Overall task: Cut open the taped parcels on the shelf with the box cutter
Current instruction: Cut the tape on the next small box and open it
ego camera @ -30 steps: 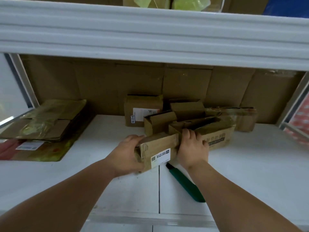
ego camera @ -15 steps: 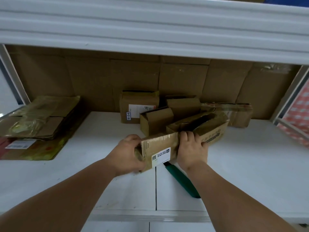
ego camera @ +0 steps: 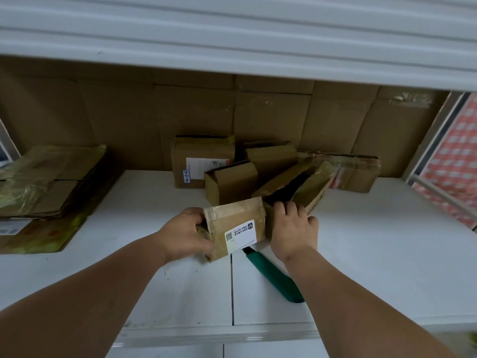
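Green box cutter (ego camera: 271,275) lies on the shelf (ego camera: 361,254) just behind my right hand (ego camera: 293,228), by the wrist, its long axis running from beneath the taped parcel (ego camera: 240,223) back along that forearm. Both hands clamp the taped parcel by its ends, and my left hand (ego camera: 183,231) is the farther from the cutter.

Parcel storeroom, white shelving (ego camera: 374,254), labelled parcels (ego camera: 201,151)

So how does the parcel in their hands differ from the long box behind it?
The small parcel is taped shut; the long box gapes open on top. The small parcel is held between left hand and right hand; the long box lies on the shelf. The small parcel is shorter. Both are brown cardboard.
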